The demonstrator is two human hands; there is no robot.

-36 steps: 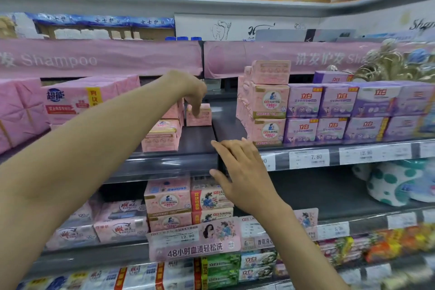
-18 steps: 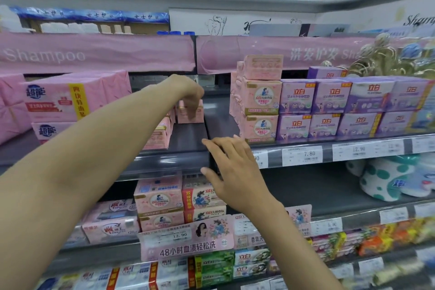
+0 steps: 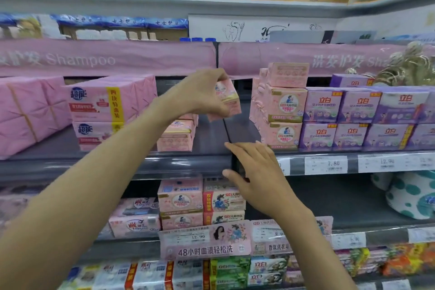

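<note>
My left hand (image 3: 202, 94) grips a small pink soap box (image 3: 227, 101) and holds it tilted in the air above the dark upper shelf (image 3: 211, 139). Its fingers curl over the box's top and its thumb is underneath. My right hand (image 3: 256, 174) hovers lower, at the shelf's front rail, with fingers spread and straight, holding nothing. Below the lifted box, a short stack of matching pink boxes (image 3: 176, 135) sits on the shelf to the left of the gap.
Stacked pink soap boxes (image 3: 281, 106) and purple boxes (image 3: 360, 115) fill the shelf to the right. Large pink wrapped packs (image 3: 103, 103) stand at the left. Price tags (image 3: 326, 164) line the rail. More soap packs (image 3: 181, 200) sit on the shelf below.
My left hand has picked the small pink box up from the back of the shelf and brought it forward and upward. My right hand stayed near the shelf rail.
</note>
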